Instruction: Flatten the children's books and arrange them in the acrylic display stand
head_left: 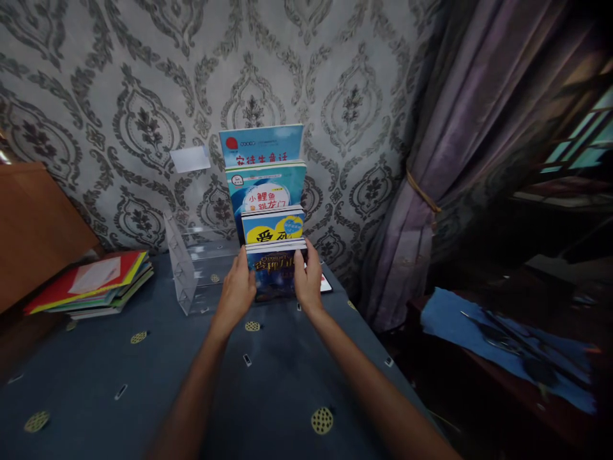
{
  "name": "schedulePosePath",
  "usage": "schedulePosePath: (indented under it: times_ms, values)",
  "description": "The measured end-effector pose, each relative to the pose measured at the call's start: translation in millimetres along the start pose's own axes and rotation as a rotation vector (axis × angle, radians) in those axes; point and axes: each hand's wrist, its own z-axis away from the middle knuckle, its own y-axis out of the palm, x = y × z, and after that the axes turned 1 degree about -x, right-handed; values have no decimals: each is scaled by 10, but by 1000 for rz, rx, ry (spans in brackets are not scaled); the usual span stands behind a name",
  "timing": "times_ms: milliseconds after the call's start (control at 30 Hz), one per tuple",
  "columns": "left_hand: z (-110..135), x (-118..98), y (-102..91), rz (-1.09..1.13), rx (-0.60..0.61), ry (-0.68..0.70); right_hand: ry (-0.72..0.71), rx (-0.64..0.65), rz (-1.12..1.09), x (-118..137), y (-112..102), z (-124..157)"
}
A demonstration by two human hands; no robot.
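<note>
Forearms (196,383) came up from the bottom edge of the frame over a dark blue tablecloth (268,396) dotted with yellow patterned shapes. At the centre, the left hand (238,281) and the right hand (309,278) held a dark book (275,275) between them, pressing in from its two side edges. The grip was about as wide as the cover, with the book upright in the gap, its top edge near the level of the fingertips and its lower part reaching down between the palms. The right thumb lay along the front; I could not tell how far the fingers wrapped behind.

Just beyond the hands, a yellow and blue book (261,229) rose above the dark one, then a teal book (287,179), then a tall blue book (268,140), each partly covered by the one before it. A clear stand (181,275) showed to their left; I could not make out its right side. Left of centre lay a stack of books (115,291) topped with red.

Patterned wallpaper (354,96) filled the upper frame, and a purple curtain (395,255) hung at the right.
</note>
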Motion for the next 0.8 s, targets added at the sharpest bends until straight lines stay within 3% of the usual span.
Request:
schedulePosePath:
  times_ms: [200,433,567,800]
  values:
    - [4,86,28,21,-30,35,28,-10,-22,-15,4,-9]
    - [-51,50,97,10,-111,-36,48,38,-40,5,-66,-198]
    - [-168,47,213,142,-184,-34,44,82,-95,44,-57,-385]
    - [-206,62,353,400,-206,-87,22,151,-147,92,-20,-506]
